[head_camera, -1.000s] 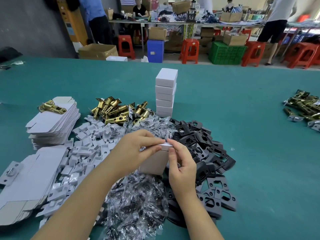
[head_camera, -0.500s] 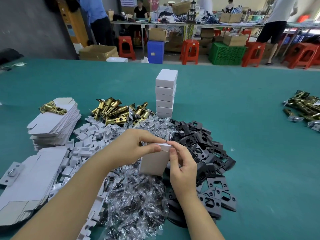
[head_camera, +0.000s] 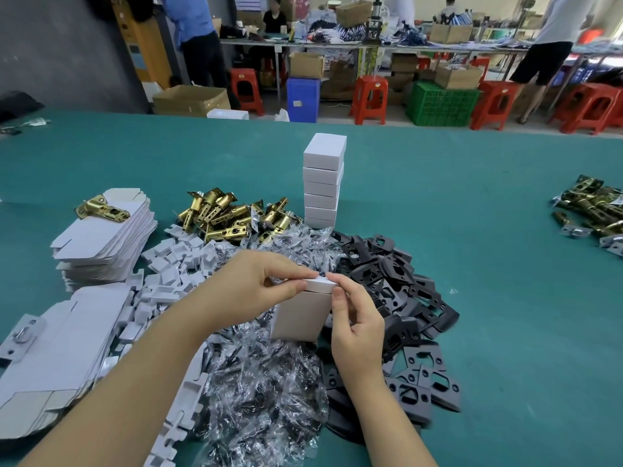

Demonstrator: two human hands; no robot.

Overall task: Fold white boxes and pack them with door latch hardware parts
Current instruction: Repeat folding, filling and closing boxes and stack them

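The left hand point(head_camera: 259, 284) pinches the top edge of a small white box point(head_camera: 300, 315), thumb on the near side and forefinger laid along the closed lid. The right hand point(head_camera: 357, 325) holds the same box from the other side, its thumb and forefinger pressed at the lid's right corner and its other fingers curled behind the box's right face. The box stands upright between the two hands, held just above the parts heaped below.

Directly under the hands lies a heap of clear plastic bags point(head_camera: 266, 392) with small dark pieces inside. To the right of the right hand spreads a pile of black metal plates point(head_camera: 404, 298), some touching the bags. Left of the left hand is a scatter of white cardboard inserts point(head_camera: 168, 274), and further left two piles of flat unfolded boxes point(head_camera: 97, 244), the far pile with one brass latch point(head_camera: 101, 208) resting on top.

Beyond the hands sits a heap of brass latches point(head_camera: 232, 214), and just beside it on the right a stack of finished white boxes point(head_camera: 323, 183), standing upright. Well off to the right of the right hand is another heap of latches point(head_camera: 593, 210). All of it rests on a green table point(head_camera: 488, 230).
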